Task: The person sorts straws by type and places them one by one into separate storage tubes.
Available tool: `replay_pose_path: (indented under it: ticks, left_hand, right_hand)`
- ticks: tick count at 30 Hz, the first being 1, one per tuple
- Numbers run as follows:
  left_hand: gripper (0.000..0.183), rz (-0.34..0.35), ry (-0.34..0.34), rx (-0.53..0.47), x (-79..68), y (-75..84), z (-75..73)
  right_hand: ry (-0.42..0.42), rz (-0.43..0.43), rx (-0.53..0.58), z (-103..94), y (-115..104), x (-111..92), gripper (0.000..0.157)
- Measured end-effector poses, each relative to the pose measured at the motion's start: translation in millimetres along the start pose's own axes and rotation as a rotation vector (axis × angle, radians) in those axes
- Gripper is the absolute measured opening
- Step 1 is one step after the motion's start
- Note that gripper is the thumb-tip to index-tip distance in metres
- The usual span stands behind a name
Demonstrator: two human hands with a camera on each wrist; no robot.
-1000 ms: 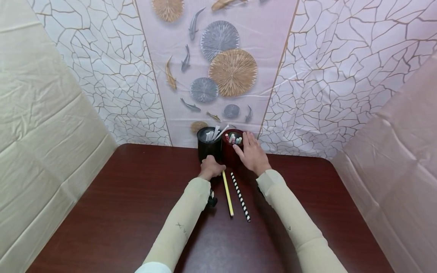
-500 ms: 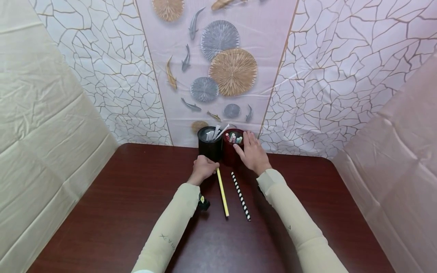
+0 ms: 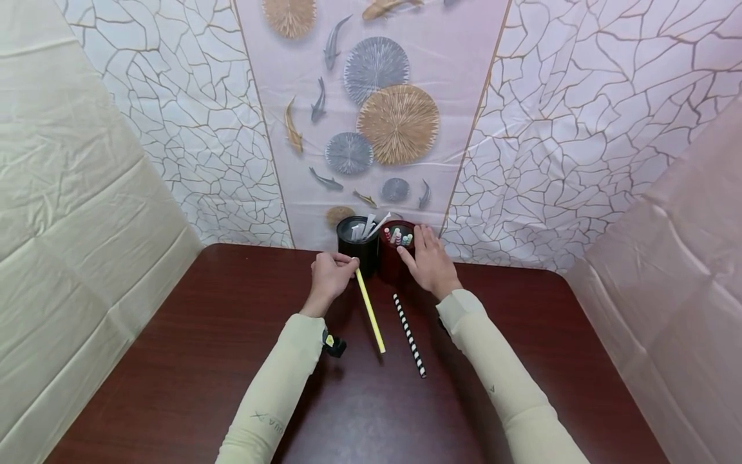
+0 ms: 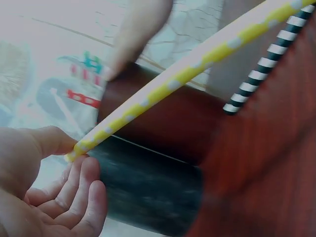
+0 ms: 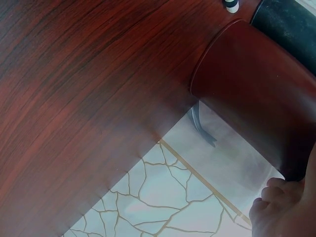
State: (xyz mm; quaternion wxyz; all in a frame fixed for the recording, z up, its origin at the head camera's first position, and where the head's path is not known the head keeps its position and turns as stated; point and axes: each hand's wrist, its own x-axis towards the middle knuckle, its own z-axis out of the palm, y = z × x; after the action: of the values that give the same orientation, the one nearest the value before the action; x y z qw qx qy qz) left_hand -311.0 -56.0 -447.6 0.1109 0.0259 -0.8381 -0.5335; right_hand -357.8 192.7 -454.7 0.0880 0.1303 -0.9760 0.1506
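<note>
My left hand (image 3: 329, 277) pinches one end of a yellow paper straw with white dots (image 3: 369, 308) between thumb and fingers. The straw slants toward me, its near end a little above the table. Just behind that hand stands a black cup (image 3: 349, 250) holding several white-wrapped sticks. Beside it is a dark red cup (image 3: 389, 261) with several patterned straws (image 3: 397, 237) inside. My right hand (image 3: 433, 263) lies against the red cup's right side, fingers straight and thumb at its front rim. A black-and-white striped straw (image 3: 409, 335) lies on the table before the red cup.
The dark wood table (image 3: 232, 361) ends at a patterned cloth backdrop (image 3: 516, 212) right behind the cups. Cream cloth walls (image 3: 87, 258) close in both sides. A small black device (image 3: 334, 345) is on my left wrist.
My left hand has moved left with the yellow straw and raised it off the table, away from the striped one. The right hand has stayed at the red cup.
</note>
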Motion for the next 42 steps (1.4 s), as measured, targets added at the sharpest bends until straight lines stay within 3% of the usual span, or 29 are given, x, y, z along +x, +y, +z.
replay_pose_path:
  ticks: [11, 22, 30, 36, 42]
  left_hand:
    - [0.02, 0.157, 0.096, -0.071, 4.3, 45.5, -38.9]
    - [0.019, 0.381, 0.23, -0.091, 15.2, 107.7, -59.9]
    - [0.019, 0.547, 0.29, -0.142, 24.4, 148.3, -61.0]
    - [0.019, 0.613, 0.314, -0.194, 26.0, 160.3, -54.7]
    - [0.019, 0.693, 0.3, -0.179, 29.1, 168.4, -46.7]
  right_hand:
    - [-0.005, 0.005, -0.005, -0.4, -1.3, -0.7, 0.087]
    - [-0.012, 0.008, -0.013, -0.6, 1.5, -0.1, 0.087]
    - [0.007, -0.001, -0.015, 1.5, 0.8, 0.3, 0.088]
    - [0.008, -0.007, -0.014, 1.5, 0.4, 0.4, 0.088]
    - [0.0, 0.0, -0.017, 0.7, -0.7, 0.4, 0.087]
